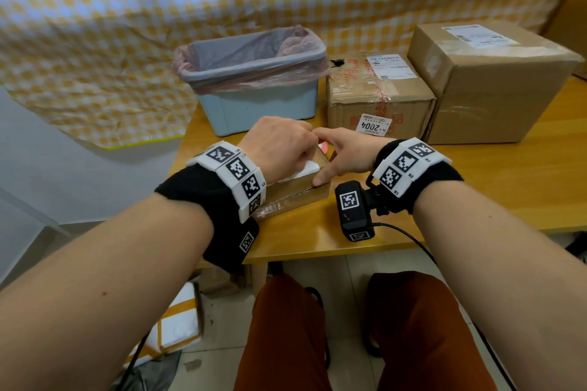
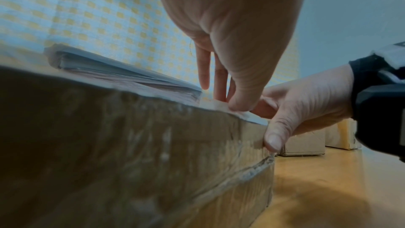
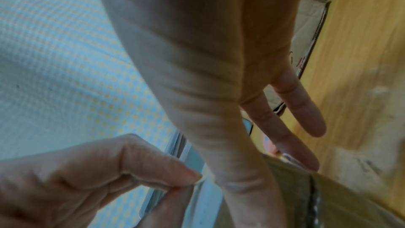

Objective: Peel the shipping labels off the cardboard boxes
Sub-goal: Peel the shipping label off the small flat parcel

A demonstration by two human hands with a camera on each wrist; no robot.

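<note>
A small flat cardboard box wrapped in clear tape lies on the wooden table near its front edge. Its white shipping label covers the top face. My left hand rests over the box and pinches the label's lifted edge between thumb and forefinger. My right hand grips the box's right end, thumb pressed on the front face, fingers reaching over the top. In the left wrist view the box's side fills the foreground. Most of the label is hidden by my left hand.
A pale blue bin with a pink liner stands behind the small box. To its right sit a medium box with a top label and a "2004" tag, and a large labelled box. Checked cloth hangs behind.
</note>
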